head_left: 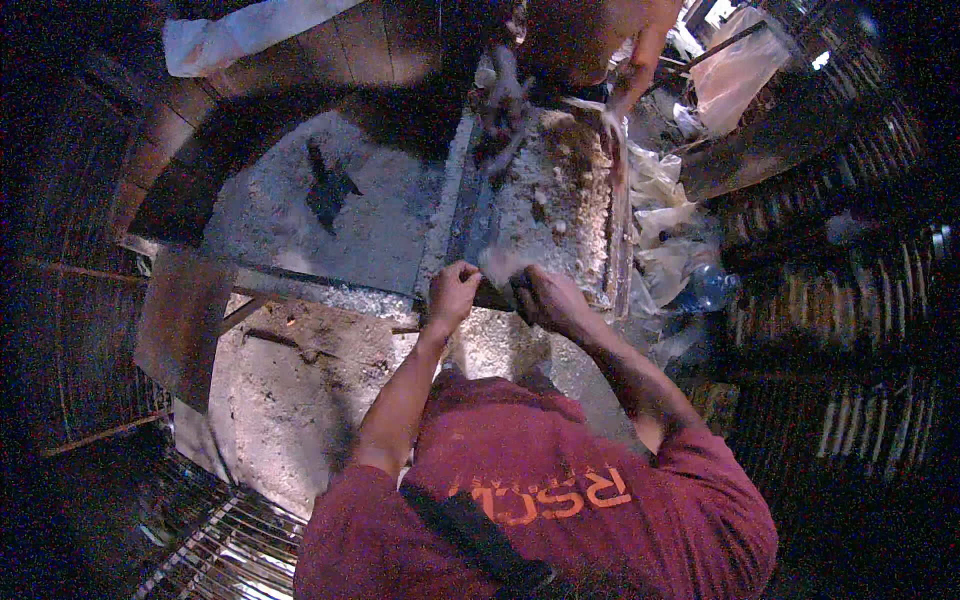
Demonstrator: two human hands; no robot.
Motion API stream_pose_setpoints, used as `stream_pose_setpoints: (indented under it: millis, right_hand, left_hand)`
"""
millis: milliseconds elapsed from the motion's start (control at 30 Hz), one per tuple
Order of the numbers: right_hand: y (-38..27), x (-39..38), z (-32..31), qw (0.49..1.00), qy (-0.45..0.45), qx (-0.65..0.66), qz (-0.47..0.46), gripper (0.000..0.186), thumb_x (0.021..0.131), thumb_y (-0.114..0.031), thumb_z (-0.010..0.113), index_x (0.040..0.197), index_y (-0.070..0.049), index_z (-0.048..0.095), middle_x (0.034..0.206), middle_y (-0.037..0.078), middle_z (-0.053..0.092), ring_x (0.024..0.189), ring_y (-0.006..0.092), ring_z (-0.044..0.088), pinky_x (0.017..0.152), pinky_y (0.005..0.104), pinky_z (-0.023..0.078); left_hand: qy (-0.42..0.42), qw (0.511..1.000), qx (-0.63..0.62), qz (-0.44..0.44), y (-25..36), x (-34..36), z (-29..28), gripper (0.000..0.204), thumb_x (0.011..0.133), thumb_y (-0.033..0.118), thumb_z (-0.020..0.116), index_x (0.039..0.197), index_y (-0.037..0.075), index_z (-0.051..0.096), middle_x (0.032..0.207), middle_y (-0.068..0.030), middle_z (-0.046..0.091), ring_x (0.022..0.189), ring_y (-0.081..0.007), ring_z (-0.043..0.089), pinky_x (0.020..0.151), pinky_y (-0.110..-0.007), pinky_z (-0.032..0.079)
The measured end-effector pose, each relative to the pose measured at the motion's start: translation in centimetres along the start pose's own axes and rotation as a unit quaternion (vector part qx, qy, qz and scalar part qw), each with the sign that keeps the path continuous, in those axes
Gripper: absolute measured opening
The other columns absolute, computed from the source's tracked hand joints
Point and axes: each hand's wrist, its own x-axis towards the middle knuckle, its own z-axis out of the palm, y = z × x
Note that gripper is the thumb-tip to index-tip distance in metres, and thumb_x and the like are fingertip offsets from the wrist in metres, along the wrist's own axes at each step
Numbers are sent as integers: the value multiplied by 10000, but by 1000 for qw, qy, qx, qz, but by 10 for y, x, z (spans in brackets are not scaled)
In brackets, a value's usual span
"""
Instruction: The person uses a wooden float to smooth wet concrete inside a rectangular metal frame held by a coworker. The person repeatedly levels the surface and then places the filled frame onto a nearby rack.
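Observation:
My left hand (455, 295) is closed in a pinch at the near edge of a wooden trough (621, 215). What its fingers hold, if anything, is too small to tell. My right hand (552, 300) is closed beside it, fingers curled, with something dark at its fingertips that I cannot make out. Between the two hands is a pale, motion-smeared clump (502, 266), apparently touching my right fingers. Whitish crumbly material (570, 205) lies in the trough beyond them.
Opposite me another person's arm (640, 70) reaches to the trough's far side; their other hand (505, 95) is blurred. At left, a wide bed of pale grains (280, 200) holds a dark flat piece (328, 187). A clear plastic bottle (708, 288) and crumpled bags (660, 200) lie right.

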Motion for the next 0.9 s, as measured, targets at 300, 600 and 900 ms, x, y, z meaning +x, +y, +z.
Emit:
stream_pose_setpoints:
  millis: [300,600,900]
  right_hand:
    - [23,-73,-117,972,-44,146,180,272,915,-207,606,1153,-75,612,918,132,678,804,239,643,703,371,516]
    - [30,-35,-153,993,6,47,106,343,956,-336,563,1161,-73,646,1105,148,682,953,293,650,801,387,522]
    - [96,5,-158,991,50,-57,112,376,892,-397,595,1202,-191,645,1048,148,700,966,354,677,785,437,539]
  left_hand:
    - [-20,1000,-18,-13,-19,-1,8,237,843,285,699,948,74,725,869,-147,720,827,-328,695,744,-421,525]
    - [-42,999,3,-12,8,-1,-13,278,843,294,723,913,26,701,869,-166,711,815,-307,690,740,-402,519]
    - [-52,995,-11,-89,41,-5,-15,207,845,207,754,937,28,705,791,-91,692,665,-189,653,651,-337,519]
